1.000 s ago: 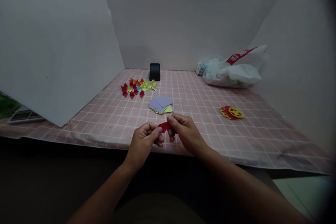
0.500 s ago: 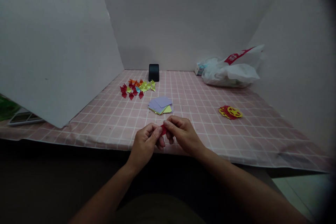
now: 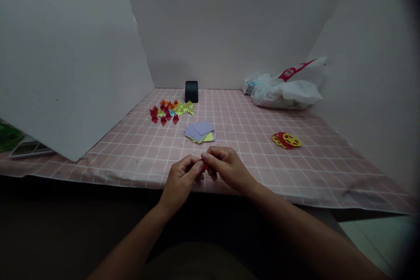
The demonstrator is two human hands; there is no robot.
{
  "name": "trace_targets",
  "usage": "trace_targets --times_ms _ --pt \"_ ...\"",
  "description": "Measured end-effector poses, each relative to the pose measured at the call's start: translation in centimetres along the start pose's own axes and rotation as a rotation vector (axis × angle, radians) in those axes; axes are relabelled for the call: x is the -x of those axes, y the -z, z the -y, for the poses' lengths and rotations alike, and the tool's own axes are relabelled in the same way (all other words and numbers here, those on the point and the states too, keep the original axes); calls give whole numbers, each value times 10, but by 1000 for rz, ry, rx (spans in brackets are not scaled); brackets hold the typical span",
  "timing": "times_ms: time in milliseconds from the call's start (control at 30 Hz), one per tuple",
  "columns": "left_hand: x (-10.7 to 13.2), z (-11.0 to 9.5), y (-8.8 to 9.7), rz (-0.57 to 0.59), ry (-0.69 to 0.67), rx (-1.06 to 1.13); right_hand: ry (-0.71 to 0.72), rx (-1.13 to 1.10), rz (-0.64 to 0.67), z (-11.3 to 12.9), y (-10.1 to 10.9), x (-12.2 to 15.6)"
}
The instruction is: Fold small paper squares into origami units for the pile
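A small piece of red paper (image 3: 205,168) is pinched between my two hands above the table's front edge, and my fingers cover most of it. My left hand (image 3: 183,178) grips it from the left with thumb and fingers. From the right, my right hand (image 3: 228,168) holds it the same way, the two thumb tips almost touching. Just beyond my hands lies a fanned stack of paper squares (image 3: 200,131), purple on top with yellow showing below. Farther back to the left sit several folded paper pieces (image 3: 169,111) in red, orange, yellow and blue.
A black phone-like object (image 3: 191,92) stands at the back of the pink checked tablecloth (image 3: 236,118). Red and yellow star-cut discs (image 3: 288,140) lie to the right. A white plastic bag (image 3: 285,92) rests at the back right. White panels (image 3: 75,65) enclose the sides and back.
My thumbs have come closer together over the red paper, and less of it shows now. The whole view has shifted very slightly.
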State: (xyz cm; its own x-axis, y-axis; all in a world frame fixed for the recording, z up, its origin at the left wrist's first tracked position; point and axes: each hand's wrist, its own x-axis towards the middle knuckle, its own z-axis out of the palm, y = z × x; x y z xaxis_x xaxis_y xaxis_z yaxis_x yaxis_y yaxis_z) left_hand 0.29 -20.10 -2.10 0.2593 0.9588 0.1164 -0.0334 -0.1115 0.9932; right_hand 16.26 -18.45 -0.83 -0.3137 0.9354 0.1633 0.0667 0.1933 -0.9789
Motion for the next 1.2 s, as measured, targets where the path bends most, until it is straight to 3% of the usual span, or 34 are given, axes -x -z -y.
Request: trace_targets --times_ms 133,233,300,533,767,967,1200 --pt "-3 -1 1 -79 -36 -68 -58 -108 -34 -1 2 -3" --pt "-5 2 -1 -144 107 66 -73 -149 -57 -3 3 -5" --pt "-5 4 -4 -156 128 111 -89 -160 -24 -3 4 -6" --pt "-9 4 -4 -117 92 185 -69 -185 9 -6 5 -7" --pt "-10 6 -2 -111 49 102 -49 -175 48 -5 3 -7" --pt "-11 9 0 -94 36 57 21 -35 -27 -7 1 -5" --pt "-14 11 6 -7 49 -49 -10 -65 -34 -14 0 -8"
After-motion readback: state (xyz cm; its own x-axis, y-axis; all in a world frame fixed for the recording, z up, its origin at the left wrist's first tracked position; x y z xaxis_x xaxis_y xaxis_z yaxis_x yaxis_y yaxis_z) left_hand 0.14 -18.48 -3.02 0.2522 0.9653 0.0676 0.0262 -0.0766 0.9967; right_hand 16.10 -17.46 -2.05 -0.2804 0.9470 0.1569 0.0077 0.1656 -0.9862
